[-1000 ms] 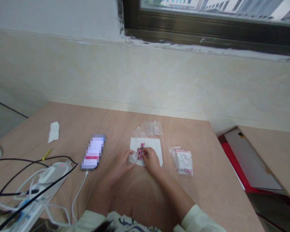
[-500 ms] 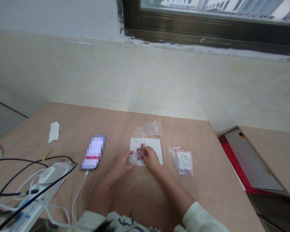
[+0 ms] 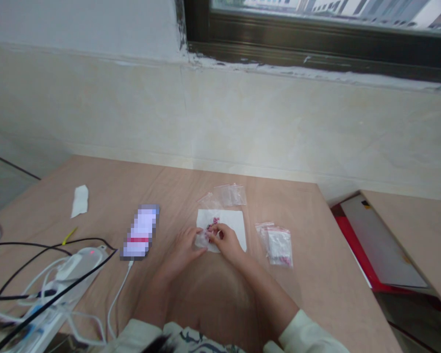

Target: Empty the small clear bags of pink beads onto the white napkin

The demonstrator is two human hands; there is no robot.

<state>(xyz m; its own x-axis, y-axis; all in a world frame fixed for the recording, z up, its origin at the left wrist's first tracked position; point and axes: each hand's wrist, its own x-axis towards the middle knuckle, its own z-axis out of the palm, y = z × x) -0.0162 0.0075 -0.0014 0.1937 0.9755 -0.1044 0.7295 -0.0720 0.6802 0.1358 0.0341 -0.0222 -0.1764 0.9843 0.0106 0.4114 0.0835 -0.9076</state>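
A white paper square (image 3: 233, 223) lies on the wooden table (image 3: 308, 284) with a heap of small pink beads (image 3: 213, 222) on it. My left hand (image 3: 185, 246) pinches a small clear plastic bag (image 3: 201, 239) at the paper's near left corner. My right hand (image 3: 225, 241) is closed in a pinch right beside the bag's mouth, fingertips touching the beads; what it pinches is too small to make out. Empty clear bags (image 3: 230, 194) lie just beyond the paper. Filled bags with red strips (image 3: 277, 242) sit to the right.
A blurred-out phone (image 3: 140, 232) with a white cable lies left of my hands. A power strip (image 3: 71, 267) with black and white cords fills the near left. A folded tissue (image 3: 80, 200) sits far left. A red and grey folder (image 3: 375, 245) lies off the table's right edge.
My right hand has slid a little left from the bead heap to the bag held by my left hand. The view has shifted slightly.
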